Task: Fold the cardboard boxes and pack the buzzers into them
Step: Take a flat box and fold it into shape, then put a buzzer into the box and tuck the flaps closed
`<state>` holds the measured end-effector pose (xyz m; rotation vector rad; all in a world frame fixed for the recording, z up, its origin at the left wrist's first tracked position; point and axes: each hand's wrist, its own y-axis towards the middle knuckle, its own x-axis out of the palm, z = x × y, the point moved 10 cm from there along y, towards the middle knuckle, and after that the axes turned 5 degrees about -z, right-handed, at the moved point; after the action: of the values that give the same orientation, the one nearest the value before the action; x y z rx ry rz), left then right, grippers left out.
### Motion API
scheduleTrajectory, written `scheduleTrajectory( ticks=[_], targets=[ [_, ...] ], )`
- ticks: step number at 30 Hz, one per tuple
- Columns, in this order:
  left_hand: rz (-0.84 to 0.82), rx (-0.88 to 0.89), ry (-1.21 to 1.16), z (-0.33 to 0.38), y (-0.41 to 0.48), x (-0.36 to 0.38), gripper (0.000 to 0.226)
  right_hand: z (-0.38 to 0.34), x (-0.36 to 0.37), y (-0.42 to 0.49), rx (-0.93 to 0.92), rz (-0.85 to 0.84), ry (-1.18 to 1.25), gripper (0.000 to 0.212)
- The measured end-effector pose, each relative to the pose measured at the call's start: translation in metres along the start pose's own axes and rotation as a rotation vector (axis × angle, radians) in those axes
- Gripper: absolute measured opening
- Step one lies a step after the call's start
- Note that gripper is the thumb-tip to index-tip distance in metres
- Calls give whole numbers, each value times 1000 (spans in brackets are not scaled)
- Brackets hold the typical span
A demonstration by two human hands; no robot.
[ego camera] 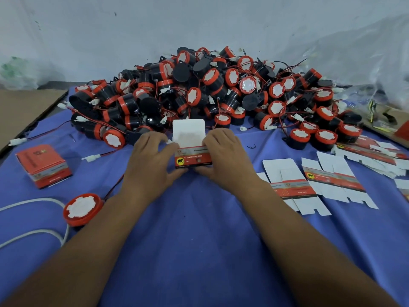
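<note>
A: Head view: the left hand [152, 160] and right hand [223, 156] pinch either side of a small red-and-white printed cardboard box [193, 157]. Any text?

B: A black elephant in a yellow circle; the wording is too blurred to read. Its white lid flap [188, 131] stands upright between the fingers.

A: Around it?

B: The pile of black-and-orange round buzzers [210, 91] lies just behind, on the blue cloth [199, 229]. One single orange-capped buzzer [83, 209] sits left, near a closed orange box [43, 166]. Flat unfolded box blanks [309, 185] lie right.
</note>
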<state>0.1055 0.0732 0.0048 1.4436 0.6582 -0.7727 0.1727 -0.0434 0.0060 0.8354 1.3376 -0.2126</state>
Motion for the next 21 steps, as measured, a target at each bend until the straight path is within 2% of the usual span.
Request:
scheduleTrajectory(
  ticks=[3, 7, 10, 12, 13, 15, 17, 19, 20, 21],
  targets=[
    [-56, -109, -136, -6, -2, 8, 53, 7, 5, 1, 103, -43, 8, 52],
    [-132, -258, -553, -16, -9, 24, 48, 9, 11, 0, 100, -128, 152, 51],
    [-172, -272, -663, -15, -10, 32, 21, 26, 5, -2, 140, -109, 418, 47],
    [-205, -237, -675, -11, -10, 35, 18, 66, 1, -4, 293, -29, 579, 48],
    [-217, -205, -674, -8, -10, 35, 20, 98, -5, -8, 402, 68, 554, 47],
    [-231, -166, -668, -5, -11, 35, 30, 170, -19, -22, 669, 192, 341, 51],
    [-250, -191, -671, -6, -13, 35, 42, 233, -14, -42, 923, 85, 191, 63],
    [-264, -214, -659, -6, -15, 34, 48, 267, 9, -57, 996, -112, 135, 65],
    [-259, -206, -637, -5, -14, 33, 48, 275, 19, -59, 963, -149, 120, 62],
    [-252, -193, -618, -5, -15, 32, 48, 278, 23, -59, 911, -115, 111, 56]
  ],
)
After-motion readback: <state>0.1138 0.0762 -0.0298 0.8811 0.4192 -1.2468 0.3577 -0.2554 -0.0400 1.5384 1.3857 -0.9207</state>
